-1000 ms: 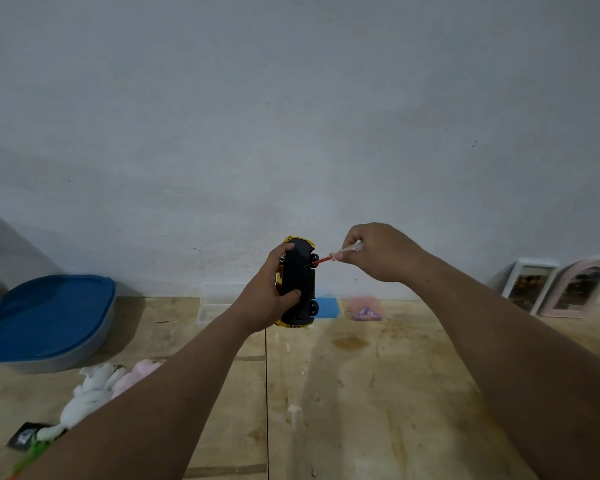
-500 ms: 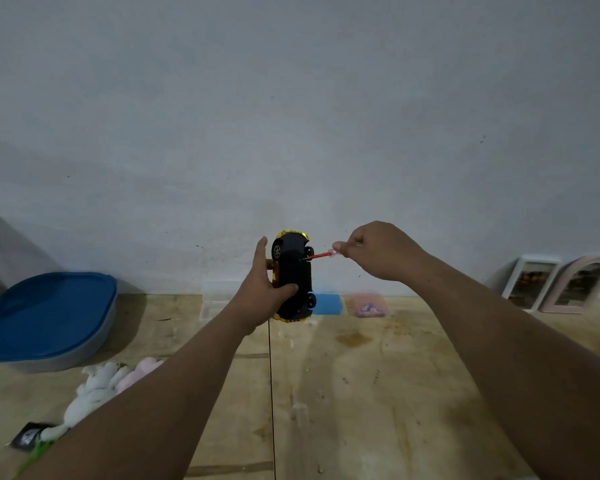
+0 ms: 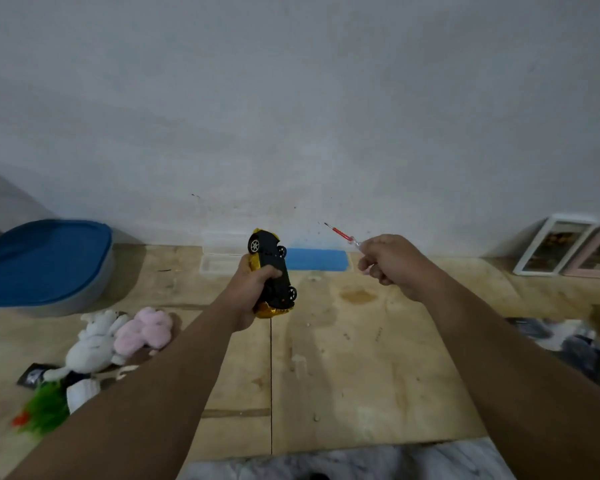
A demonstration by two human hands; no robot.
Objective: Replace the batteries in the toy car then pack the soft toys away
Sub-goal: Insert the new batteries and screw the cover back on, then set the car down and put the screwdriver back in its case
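My left hand (image 3: 249, 295) grips a yellow toy car (image 3: 272, 271) above the wooden floor, its black underside and wheels turned up toward me. My right hand (image 3: 394, 265) holds a small red-shafted screwdriver (image 3: 341, 233) with a clear handle, its tip pointing up and left, apart from the car. Soft toys lie on the floor at the left: a white one (image 3: 91, 347), a pink one (image 3: 145, 329) and a green one (image 3: 44, 410), partly hidden by my left forearm.
A grey tub with a blue lid (image 3: 45, 263) stands at the far left by the wall. A clear plastic box (image 3: 219, 259) and a blue pad (image 3: 316, 259) lie behind the car. Two picture frames (image 3: 555, 249) lean on the wall at right. Dark clutter (image 3: 568, 344) lies at right.
The screwdriver tip has come off the car's underside and my right hand has pulled away to the right. My left hand has lowered and tilted the car; the view has dipped toward the floor.
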